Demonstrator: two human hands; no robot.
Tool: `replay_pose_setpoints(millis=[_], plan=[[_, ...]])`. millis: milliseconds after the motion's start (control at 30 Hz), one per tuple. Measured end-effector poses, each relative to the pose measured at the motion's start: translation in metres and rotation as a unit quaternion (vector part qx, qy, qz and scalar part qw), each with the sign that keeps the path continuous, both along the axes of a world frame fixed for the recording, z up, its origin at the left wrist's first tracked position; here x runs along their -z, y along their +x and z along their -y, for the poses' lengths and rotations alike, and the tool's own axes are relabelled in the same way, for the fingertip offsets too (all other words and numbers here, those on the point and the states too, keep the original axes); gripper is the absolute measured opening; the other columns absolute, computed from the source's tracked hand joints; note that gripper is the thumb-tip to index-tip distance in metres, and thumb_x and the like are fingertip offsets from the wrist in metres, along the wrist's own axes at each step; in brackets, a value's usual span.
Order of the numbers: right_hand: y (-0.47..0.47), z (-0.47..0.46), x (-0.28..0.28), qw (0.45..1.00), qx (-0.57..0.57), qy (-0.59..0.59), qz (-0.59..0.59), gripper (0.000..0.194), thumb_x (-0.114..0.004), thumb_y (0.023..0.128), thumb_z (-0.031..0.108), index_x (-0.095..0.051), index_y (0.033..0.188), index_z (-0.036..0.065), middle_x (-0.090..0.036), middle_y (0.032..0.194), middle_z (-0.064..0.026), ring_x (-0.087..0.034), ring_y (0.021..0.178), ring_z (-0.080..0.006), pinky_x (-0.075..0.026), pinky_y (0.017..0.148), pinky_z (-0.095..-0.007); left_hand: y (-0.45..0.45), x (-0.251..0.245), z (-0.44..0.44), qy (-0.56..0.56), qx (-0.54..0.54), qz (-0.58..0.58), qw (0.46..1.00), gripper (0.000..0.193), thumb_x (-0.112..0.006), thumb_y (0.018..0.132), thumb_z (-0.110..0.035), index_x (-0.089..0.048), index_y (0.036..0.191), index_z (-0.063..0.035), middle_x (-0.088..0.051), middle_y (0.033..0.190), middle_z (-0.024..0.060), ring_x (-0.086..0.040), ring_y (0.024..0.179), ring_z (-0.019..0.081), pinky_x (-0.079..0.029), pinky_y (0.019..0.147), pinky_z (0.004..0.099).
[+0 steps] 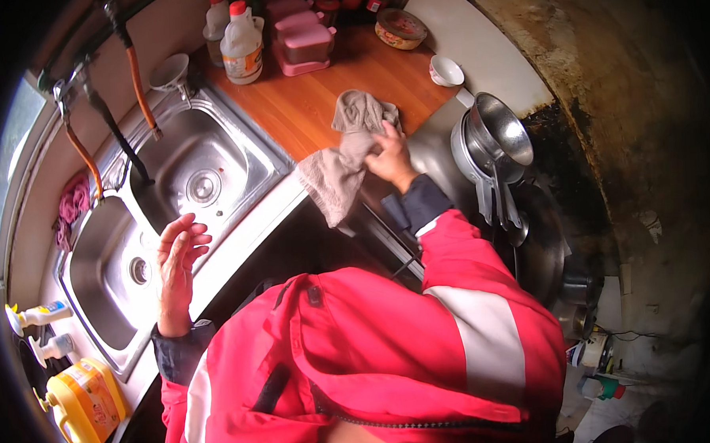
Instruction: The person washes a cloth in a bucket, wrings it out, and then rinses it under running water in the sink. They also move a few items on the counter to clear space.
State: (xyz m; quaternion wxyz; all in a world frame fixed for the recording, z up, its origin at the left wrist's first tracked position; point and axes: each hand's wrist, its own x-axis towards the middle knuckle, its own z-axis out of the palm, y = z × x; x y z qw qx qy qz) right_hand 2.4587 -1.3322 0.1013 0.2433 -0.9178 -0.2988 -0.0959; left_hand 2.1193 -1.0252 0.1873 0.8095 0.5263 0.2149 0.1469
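Note:
My right hand (pixel 391 157) has its thumb and fingers on a beige cloth (pixel 341 177), which lies bunched across the corner of the orange wood-look counter (pixel 303 120), one end hanging over the front edge. Raised over the near rim of the double stainless steel sink (pixel 236 212), my left hand (pixel 179 262) holds nothing, its fingers slightly curled and apart. Both basins show their drains, with a few small bits in the farther one.
Plastic jugs (pixel 243 48) and a pink container set (pixel 306 45) stand at the back. A small bowl (pixel 446 71) sits near stacked metal pans (pixel 499 132) on the right. Hoses (pixel 141 88) hang over the sink. A yellow jug (pixel 86 402) stands lower left.

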Motion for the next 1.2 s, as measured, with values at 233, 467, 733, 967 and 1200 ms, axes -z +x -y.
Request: replay_pose_setpoints(millis=[233, 467, 733, 967, 1200], plan=[[-0.097, -0.036, -0.008, 0.911, -0.141, 0.241, -0.305, 0.04, -0.07, 0.068, 0.023, -0.067, 0.099, 0.0, -0.069, 0.099, -0.0115, -0.065, 0.089, -0.0198, -0.05, 0.083, -0.0317, -0.003, 0.012, 0.001, 0.01, 0.043, -0.014, 0.999, 0.04, -0.057, 0.093, -0.024, -0.051, 0.125, -0.0012, -0.063, 0.108, 0.009, -0.064, 0.09, 0.0152, -0.052, 0.075, 0.0248], [-0.133, -0.053, -0.079, 0.777, -0.167, 0.475, -0.379, 0.026, -0.058, 0.087, 0.015, -0.064, 0.106, -0.002, -0.067, 0.099, -0.0041, -0.059, 0.092, -0.0107, -0.049, 0.083, -0.0276, 0.069, 0.019, 0.061, 0.085, 0.221, 0.091, 0.967, 0.093, -0.076, 0.077, -0.028, -0.019, 0.147, -0.0059, -0.03, 0.144, 0.0175, -0.03, 0.133, 0.0292, -0.036, 0.103, 0.0419], [-0.143, 0.033, -0.076, 0.76, -0.12, 0.477, -0.425, 0.047, -0.056, 0.094, 0.028, -0.047, 0.131, 0.001, -0.056, 0.125, -0.0104, -0.054, 0.114, -0.02, -0.045, 0.094, -0.0333, 0.167, 0.01, 0.116, -0.079, 0.157, 0.091, 0.98, 0.04, -0.061, 0.089, -0.031, -0.058, 0.113, 0.0, -0.066, 0.089, 0.008, -0.063, 0.065, 0.0147, -0.047, 0.047, 0.0253], [-0.145, 0.144, -0.037, 0.756, -0.006, 0.458, -0.468, 0.052, -0.053, 0.096, 0.024, -0.035, 0.139, 0.003, -0.054, 0.127, -0.0163, -0.061, 0.102, -0.0211, -0.053, 0.079, -0.0304, 0.244, 0.002, 0.147, -0.054, 0.205, 0.06, 0.975, 0.034, -0.059, 0.089, -0.028, -0.059, 0.11, 0.0001, -0.066, 0.084, 0.0079, -0.061, 0.061, 0.0142, -0.047, 0.047, 0.0254], [-0.12, 0.131, -0.034, 0.68, -0.112, 0.564, -0.456, 0.104, -0.073, 0.079, 0.041, -0.003, 0.149, 0.011, -0.027, 0.146, -0.0191, -0.051, 0.117, -0.0273, -0.051, 0.086, -0.0348, 0.227, 0.014, 0.192, -0.023, 0.358, -0.009, 0.933, 0.029, -0.058, 0.09, -0.024, -0.061, 0.106, 0.0001, -0.066, 0.078, 0.0078, -0.06, 0.057, 0.0138, -0.047, 0.046, 0.0256]])
